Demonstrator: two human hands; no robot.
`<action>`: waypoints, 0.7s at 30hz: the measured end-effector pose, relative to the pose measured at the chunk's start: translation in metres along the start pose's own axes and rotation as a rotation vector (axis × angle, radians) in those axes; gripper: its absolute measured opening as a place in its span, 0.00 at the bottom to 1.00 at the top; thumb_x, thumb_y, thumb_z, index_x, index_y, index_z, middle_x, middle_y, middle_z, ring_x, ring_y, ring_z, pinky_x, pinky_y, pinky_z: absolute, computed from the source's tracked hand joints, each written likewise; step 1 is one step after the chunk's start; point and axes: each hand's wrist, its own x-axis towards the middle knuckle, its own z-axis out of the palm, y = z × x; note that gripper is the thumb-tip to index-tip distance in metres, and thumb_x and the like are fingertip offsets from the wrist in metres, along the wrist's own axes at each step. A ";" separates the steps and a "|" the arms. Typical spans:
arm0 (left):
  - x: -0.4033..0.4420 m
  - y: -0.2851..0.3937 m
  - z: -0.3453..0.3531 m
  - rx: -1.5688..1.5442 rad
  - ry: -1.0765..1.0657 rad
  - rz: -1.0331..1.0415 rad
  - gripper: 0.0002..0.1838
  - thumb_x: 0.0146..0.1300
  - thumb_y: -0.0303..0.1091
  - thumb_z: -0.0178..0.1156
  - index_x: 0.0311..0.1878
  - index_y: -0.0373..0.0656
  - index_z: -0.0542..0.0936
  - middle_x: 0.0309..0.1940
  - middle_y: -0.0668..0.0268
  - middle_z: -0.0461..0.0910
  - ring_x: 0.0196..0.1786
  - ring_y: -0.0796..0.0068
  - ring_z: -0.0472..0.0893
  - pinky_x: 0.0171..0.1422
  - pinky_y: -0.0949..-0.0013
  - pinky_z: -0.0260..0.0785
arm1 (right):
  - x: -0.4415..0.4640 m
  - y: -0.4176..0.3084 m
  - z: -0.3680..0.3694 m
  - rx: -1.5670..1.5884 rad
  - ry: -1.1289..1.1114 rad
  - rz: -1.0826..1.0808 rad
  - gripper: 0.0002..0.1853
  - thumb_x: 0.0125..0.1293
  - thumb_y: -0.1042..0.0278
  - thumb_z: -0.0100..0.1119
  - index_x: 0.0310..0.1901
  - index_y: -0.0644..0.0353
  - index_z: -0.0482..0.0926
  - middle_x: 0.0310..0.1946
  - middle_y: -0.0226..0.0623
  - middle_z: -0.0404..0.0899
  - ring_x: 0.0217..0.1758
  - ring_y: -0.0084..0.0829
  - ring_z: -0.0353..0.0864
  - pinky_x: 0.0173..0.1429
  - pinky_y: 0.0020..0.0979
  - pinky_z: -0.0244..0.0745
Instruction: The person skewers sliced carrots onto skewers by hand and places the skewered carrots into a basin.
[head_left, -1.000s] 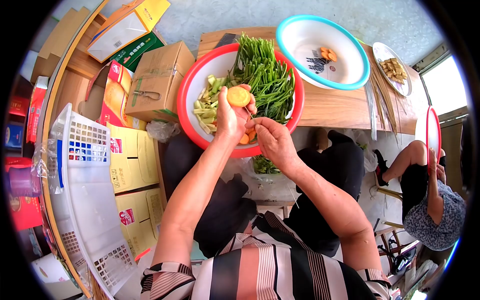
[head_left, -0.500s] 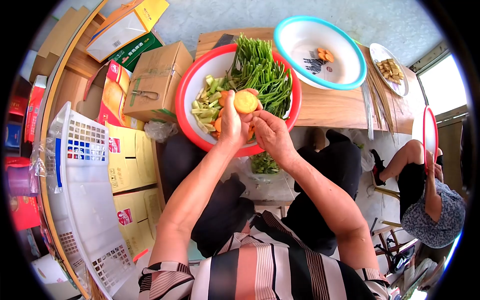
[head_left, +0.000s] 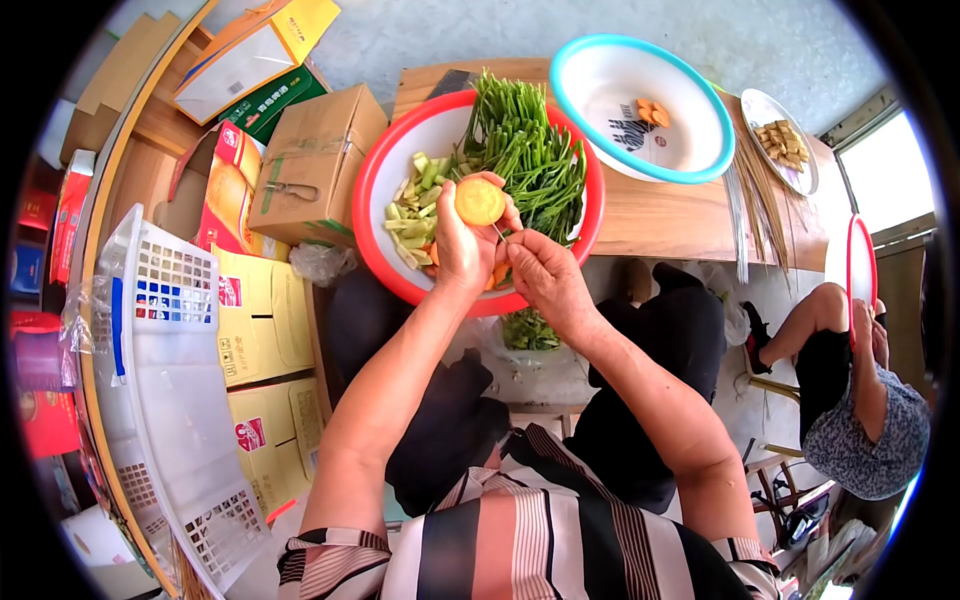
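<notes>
My left hand (head_left: 462,242) is wrapped round a yellow-orange round slice (head_left: 479,202), over the red-rimmed basin (head_left: 372,240). Pinched in my right hand (head_left: 540,275) is a thin stick (head_left: 499,234), which runs toward the left palm just below the slice; its far end is hidden. In the basin lie long green stalks (head_left: 535,150), pale green cut pieces (head_left: 412,215) and some orange slices, partly behind my hands.
A blue-rimmed basin (head_left: 680,172) with orange slices (head_left: 652,112), thin sticks (head_left: 757,200) and a plate (head_left: 800,182) of light brown cubes (head_left: 782,144) are on the table. Boxes (head_left: 305,165) and a white crate (head_left: 180,380) stand left. A person (head_left: 868,420) sits right.
The slice has risen and shifted slightly left since half a second ago, and the thin stick shows again between my hands. The slice stays in my left hand.
</notes>
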 end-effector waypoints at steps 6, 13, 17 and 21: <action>-0.005 -0.010 0.007 0.054 0.036 -0.050 0.26 0.70 0.52 0.32 0.44 0.39 0.72 0.28 0.59 0.75 0.33 0.69 0.75 0.42 0.67 0.71 | 0.006 -0.006 -0.002 0.074 0.054 0.026 0.09 0.73 0.68 0.47 0.35 0.59 0.73 0.19 0.19 0.63 0.20 0.12 0.58 0.24 0.18 0.54; 0.020 0.011 -0.022 0.128 0.201 0.092 0.28 0.73 0.56 0.36 0.51 0.40 0.73 0.37 0.63 0.78 0.39 0.72 0.78 0.45 0.64 0.73 | 0.014 -0.014 -0.022 0.125 0.155 0.013 0.11 0.74 0.64 0.43 0.40 0.60 0.74 0.14 0.21 0.58 0.15 0.14 0.51 0.20 0.19 0.46; 0.026 0.024 -0.041 0.246 0.343 0.096 0.17 0.72 0.44 0.46 0.48 0.40 0.75 0.32 0.66 0.77 0.34 0.75 0.77 0.39 0.69 0.73 | 0.011 -0.026 -0.043 0.179 0.193 -0.028 0.10 0.73 0.64 0.45 0.39 0.59 0.75 0.14 0.22 0.61 0.15 0.15 0.55 0.19 0.19 0.49; 0.027 0.014 -0.037 0.784 0.240 0.023 0.09 0.67 0.35 0.54 0.41 0.40 0.78 0.27 0.71 0.75 0.26 0.81 0.75 0.30 0.76 0.70 | 0.003 -0.028 -0.047 0.120 0.218 -0.034 0.09 0.73 0.66 0.44 0.41 0.59 0.74 0.15 0.24 0.63 0.15 0.15 0.57 0.19 0.20 0.50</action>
